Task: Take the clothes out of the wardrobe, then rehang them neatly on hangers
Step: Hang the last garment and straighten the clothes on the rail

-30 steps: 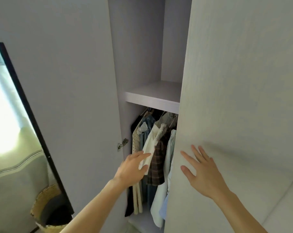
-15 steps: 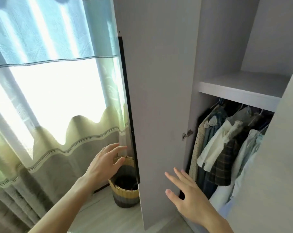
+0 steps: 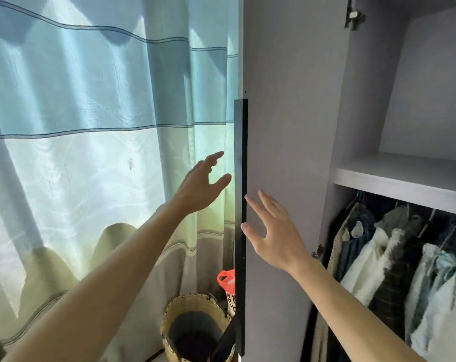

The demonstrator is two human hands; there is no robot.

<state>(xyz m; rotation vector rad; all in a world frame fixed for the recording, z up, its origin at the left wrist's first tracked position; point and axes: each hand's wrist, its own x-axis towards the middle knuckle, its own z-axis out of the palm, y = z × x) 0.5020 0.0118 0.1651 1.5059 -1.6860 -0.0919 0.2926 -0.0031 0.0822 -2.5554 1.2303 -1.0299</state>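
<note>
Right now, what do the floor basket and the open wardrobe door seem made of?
Basket: woven plant fibre, maybe rattan or straw, from its tan plaited rim; matte. Wardrobe door: probably laminated board, smooth matte pale grey face; black edge strip could be plastic or metal.

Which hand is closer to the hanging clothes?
Right. The right hand is before the open door, just left of the hanging clothes; the left hand is past its edge, by the curtain.
</note>
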